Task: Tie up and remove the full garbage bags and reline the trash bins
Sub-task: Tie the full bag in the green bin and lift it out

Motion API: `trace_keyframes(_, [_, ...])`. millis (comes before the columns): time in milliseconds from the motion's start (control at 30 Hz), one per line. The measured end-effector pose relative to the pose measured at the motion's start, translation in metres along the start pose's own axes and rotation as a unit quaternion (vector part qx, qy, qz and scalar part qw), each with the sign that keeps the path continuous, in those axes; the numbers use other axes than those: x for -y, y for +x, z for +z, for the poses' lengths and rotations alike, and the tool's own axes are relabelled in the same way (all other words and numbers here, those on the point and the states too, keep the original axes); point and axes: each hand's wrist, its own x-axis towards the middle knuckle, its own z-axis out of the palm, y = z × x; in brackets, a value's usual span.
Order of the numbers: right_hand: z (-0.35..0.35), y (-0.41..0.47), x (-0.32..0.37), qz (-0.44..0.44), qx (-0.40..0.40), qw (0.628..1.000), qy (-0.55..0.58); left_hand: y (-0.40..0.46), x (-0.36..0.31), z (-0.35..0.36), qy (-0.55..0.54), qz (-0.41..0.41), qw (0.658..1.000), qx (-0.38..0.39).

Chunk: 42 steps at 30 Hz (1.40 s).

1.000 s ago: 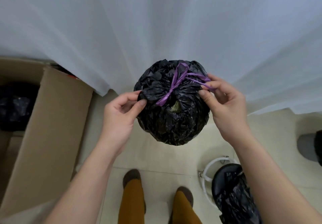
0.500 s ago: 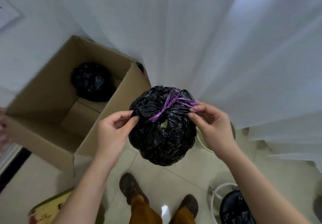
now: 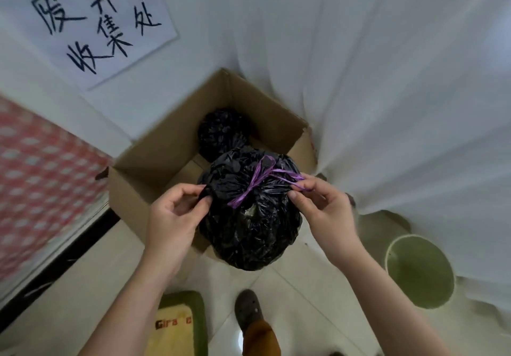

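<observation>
A full black garbage bag, tied at the top with a purple string, hangs in the air between my hands over the near edge of an open cardboard box. My left hand pinches the bag's plastic on its left side. At the bag's right side my right hand pinches the plastic and the string's loose ends. A second tied black bag lies inside the box. An unlined green bin stands on the floor to the right.
A white curtain hangs behind the box and bin. A handwritten paper sign is on the wall, a red checked surface on the left. A yellow-green mat and my shoe are on the tiled floor.
The bag has moved left with both hands to the box. The view swung left, bringing the sign and green bin into sight; the lined white bin at lower right left the frame.
</observation>
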Motion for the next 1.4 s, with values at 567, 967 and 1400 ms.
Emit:
trace_keyframes(567, [0.143,0.230,-0.098,0.022,0.173,0.978,-0.114,0.191,0.105,-0.058,0.003,-0.080,0.982,-0.174])
trace_keyframes(967, [0.218,0.328,-0.276,0.093,0.230,0.955,-0.164,0.297,0.274,-0.084,0.088,-0.139,0.952,-0.257])
trace_keyframes(1400, [0.179,0.332,-0.256,-0.114,0.268,0.766,-0.573,0.297,0.253,-0.052,0.531,-0.077,0.840,-0.082])
